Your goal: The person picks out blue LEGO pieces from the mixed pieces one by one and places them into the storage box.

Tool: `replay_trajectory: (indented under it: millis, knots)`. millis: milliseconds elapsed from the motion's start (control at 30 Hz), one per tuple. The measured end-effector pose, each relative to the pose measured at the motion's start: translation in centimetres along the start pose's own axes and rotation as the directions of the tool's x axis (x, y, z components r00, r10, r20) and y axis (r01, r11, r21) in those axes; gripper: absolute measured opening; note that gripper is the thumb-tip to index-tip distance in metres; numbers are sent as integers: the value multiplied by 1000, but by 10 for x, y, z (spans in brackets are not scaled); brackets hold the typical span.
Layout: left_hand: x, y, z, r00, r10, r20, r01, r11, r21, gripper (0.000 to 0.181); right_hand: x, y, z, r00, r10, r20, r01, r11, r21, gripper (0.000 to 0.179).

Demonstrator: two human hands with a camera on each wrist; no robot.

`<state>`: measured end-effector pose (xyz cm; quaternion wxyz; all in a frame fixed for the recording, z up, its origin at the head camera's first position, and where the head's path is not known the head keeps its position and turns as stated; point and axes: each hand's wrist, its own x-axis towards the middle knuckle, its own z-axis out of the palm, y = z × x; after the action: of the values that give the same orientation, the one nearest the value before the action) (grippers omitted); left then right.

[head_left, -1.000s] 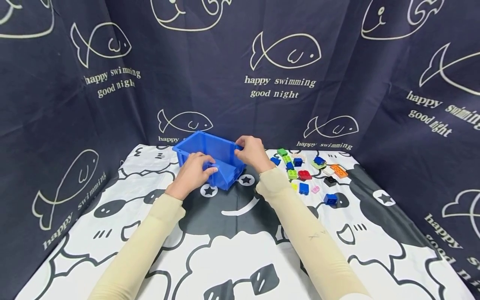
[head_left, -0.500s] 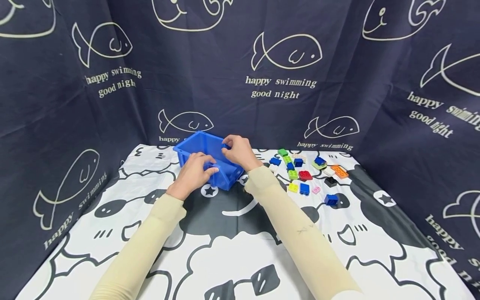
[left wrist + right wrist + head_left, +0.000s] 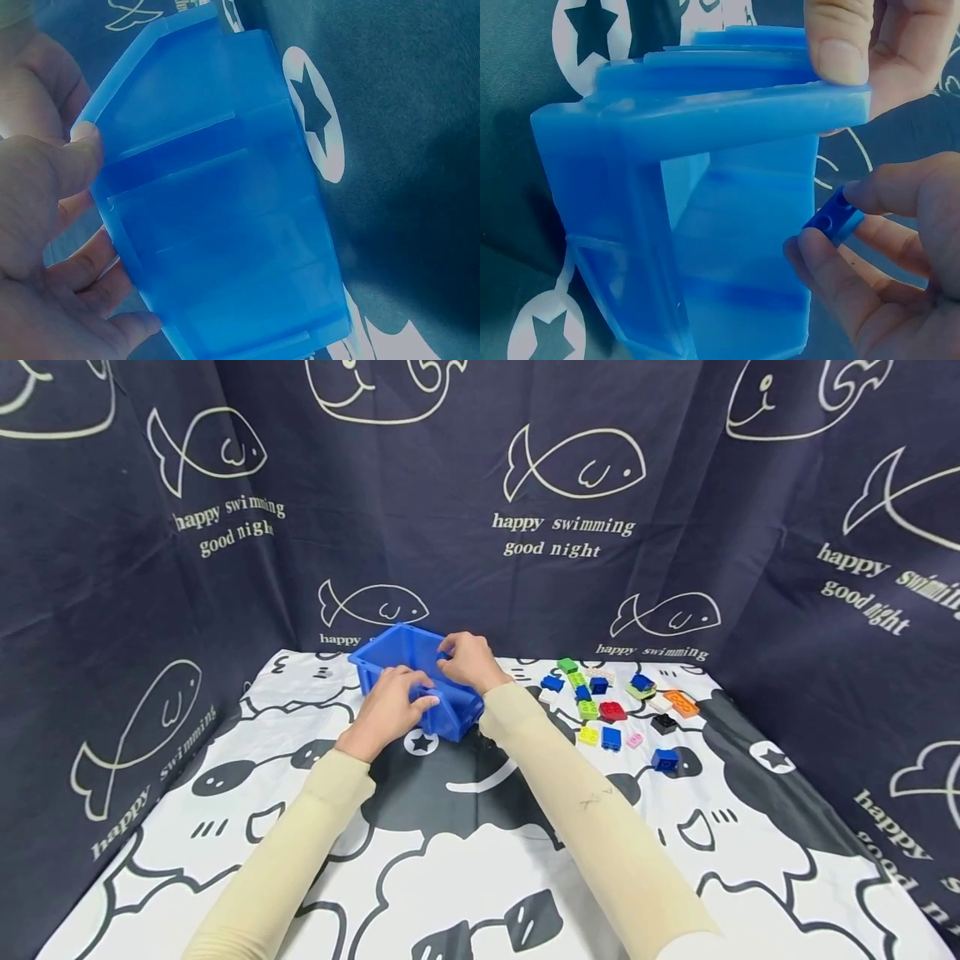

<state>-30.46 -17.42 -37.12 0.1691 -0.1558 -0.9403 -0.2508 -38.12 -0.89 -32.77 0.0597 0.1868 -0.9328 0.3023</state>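
My left hand [image 3: 390, 706] grips the near side rim of a blue plastic bin [image 3: 408, 643], thumb on one face and fingers over the edge. In the left wrist view, the bin's outer side wall [image 3: 225, 202] fills the middle, with the left hand [image 3: 52, 202] along its edge. My right hand [image 3: 472, 662] is above the bin's opening. Between its thumb and fingers it pinches a small blue toy brick [image 3: 834, 215], clearest in the right wrist view. There, the right hand [image 3: 900, 247] is at the bin's right. Most of the bin's floor is hidden.
Several loose toy bricks lie right of the bin, among them a red brick [image 3: 612, 712], an orange brick [image 3: 682, 703], a black brick [image 3: 663, 723] and a blue brick [image 3: 665, 761]. A sheep-print cloth [image 3: 480, 860] covers the table. Dark fabric [image 3: 570, 593] hangs behind.
My right hand has moved left from the bin's right edge to over its opening. The left hand has kept its hold on the rim, and the bin has stayed in place.
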Motion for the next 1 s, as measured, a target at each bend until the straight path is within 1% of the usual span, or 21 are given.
replay_trajectory:
  millis: [200,300,433,667,867,1000]
  knots:
    - [1,0,1,1000,5,-5,-5,1000,0,25,6,2,6,1000,18,22,-18,1000,-20,29]
    - [2,0,1,1000,14,-8,-14,1000,-3,24,6,3,8,999,25,32,-24,1000,-20,29]
    - [2,1,1,1000,10,-4,-10,1000,-4,25,5,4,10,998,35,52,-34,999,-18,28]
    - [3,2,0,1000,6,-11,-6,1000,-4,24,7,6,11,998,33,53,-32,999,-22,26]
    - [3,0,1,1000,4,-6,-4,1000,-3,23,4,7,11,997,37,66,-35,999,-37,25]
    - [3,-1,1,1000,-2,0,2,1000,-3,24,3,8,11,998,32,59,-29,999,-40,24]
